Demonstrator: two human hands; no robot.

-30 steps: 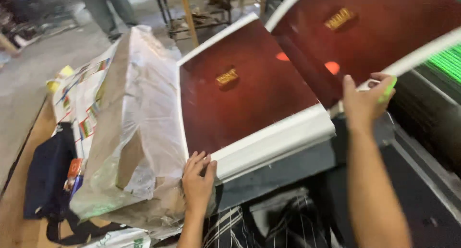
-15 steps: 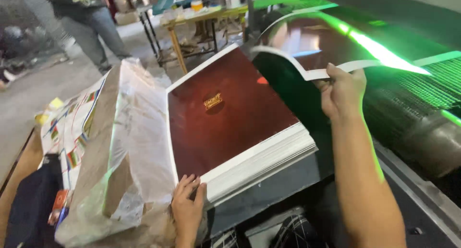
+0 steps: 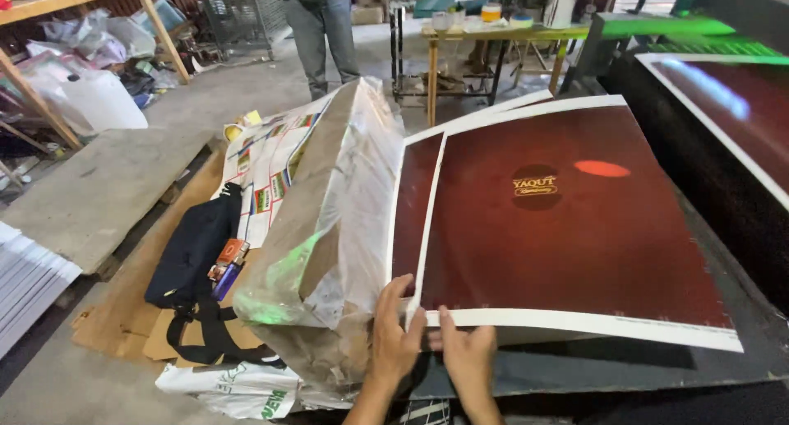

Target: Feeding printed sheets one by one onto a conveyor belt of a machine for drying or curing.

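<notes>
The near corner of the top red sheet (image 3: 567, 219) is pinched by the left hand (image 3: 396, 339) and the right hand (image 3: 468, 355) on the stack (image 3: 509, 333).

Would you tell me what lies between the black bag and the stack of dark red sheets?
In the head view, a large bundle wrapped in clear plastic lies between the black bag and the red sheets.
</notes>
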